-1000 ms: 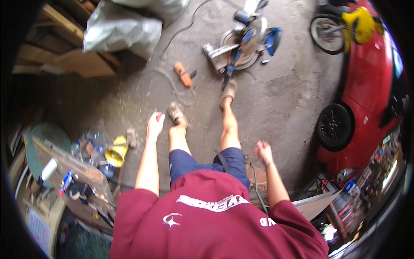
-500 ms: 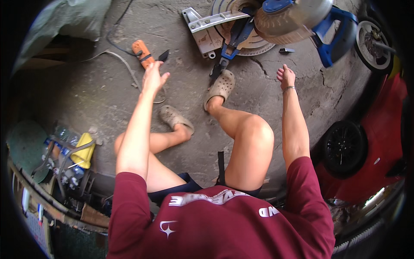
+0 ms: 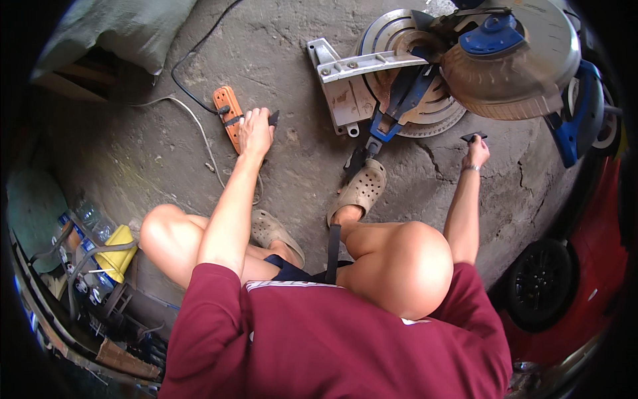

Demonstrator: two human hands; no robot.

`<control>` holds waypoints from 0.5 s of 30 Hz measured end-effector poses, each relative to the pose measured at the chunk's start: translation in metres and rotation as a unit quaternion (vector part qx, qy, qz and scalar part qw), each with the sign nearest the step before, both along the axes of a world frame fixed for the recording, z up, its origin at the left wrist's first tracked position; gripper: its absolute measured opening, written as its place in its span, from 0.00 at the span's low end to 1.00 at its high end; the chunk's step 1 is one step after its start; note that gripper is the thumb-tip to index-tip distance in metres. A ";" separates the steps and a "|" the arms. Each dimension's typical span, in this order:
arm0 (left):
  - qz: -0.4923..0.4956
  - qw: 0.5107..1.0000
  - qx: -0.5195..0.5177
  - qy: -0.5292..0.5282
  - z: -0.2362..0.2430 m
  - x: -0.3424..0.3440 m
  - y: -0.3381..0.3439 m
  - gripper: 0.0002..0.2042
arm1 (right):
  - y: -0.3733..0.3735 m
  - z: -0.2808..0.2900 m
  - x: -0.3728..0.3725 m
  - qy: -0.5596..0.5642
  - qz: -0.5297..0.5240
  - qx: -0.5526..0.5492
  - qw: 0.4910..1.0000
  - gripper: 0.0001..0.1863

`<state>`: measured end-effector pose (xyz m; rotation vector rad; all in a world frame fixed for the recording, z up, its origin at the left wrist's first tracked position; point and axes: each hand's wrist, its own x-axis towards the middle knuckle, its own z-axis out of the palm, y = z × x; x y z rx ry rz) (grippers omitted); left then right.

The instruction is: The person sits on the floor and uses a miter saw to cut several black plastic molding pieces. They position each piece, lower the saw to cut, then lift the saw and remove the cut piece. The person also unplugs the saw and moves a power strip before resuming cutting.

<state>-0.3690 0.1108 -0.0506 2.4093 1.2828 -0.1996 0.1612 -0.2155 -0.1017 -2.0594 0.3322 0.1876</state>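
Observation:
My left hand (image 3: 255, 133) reaches down beside an orange power strip (image 3: 226, 112) on the floor. Its fingers are closed at the edge of a small black angular piece (image 3: 274, 118), which sticks out past the fingertips. On the other side, my right hand (image 3: 476, 154) pinches another small dark flat piece (image 3: 484, 135) low over the concrete. A blue and grey miter saw (image 3: 415, 80) stands on the floor between and beyond my hands, its clear guard nearest my right hand.
A black cord (image 3: 176, 72) and a pale cable (image 3: 201, 126) run by the power strip. Bottles and a yellow container (image 3: 118, 255) sit at left, below a grey sheet (image 3: 126, 30). A red car (image 3: 598, 246) stands at right. My clog (image 3: 364, 189) is close to the saw.
Both hands have closed at the dark pieces that lay on the floor. The right fingers now hold one. My head view has shifted, and my knees are bent more.

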 end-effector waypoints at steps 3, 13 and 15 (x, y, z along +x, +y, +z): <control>0.158 0.973 -0.110 -0.125 0.008 -0.003 -0.009 0.16 | 0.039 0.039 -0.078 0.000 0.173 0.063 0.983 0.18; 0.359 0.602 -0.512 -0.497 0.068 0.036 -0.059 0.12 | 0.156 0.079 -0.057 -0.261 0.425 -0.179 0.848 0.27; 0.388 0.558 -0.523 -0.515 0.071 0.028 -0.073 0.12 | 0.174 0.091 -0.066 -0.256 0.449 -0.361 0.776 0.26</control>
